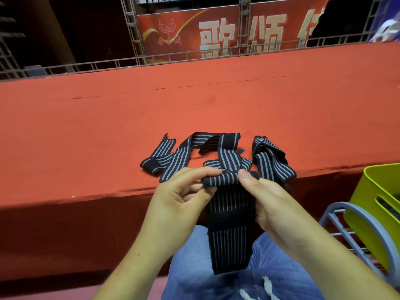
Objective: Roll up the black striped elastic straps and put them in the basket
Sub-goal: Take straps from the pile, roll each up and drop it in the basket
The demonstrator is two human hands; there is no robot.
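Evidently rolling is at its start: the left hand [183, 194] and right hand [270, 200] pinch the curled top of 1 strap [229, 234] hanging over the lap [281, 278], so next comes tight, even winding down its length, then the basket [363, 204] at right.

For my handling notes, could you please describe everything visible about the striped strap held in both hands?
The strap is black woven-looking elastic with thin pale stripes along its length and a plain black band across the middle. Its top end is turned into a small roll, pinched by the left hand and the right hand. The rest hangs flat over the jeans, lower end free.
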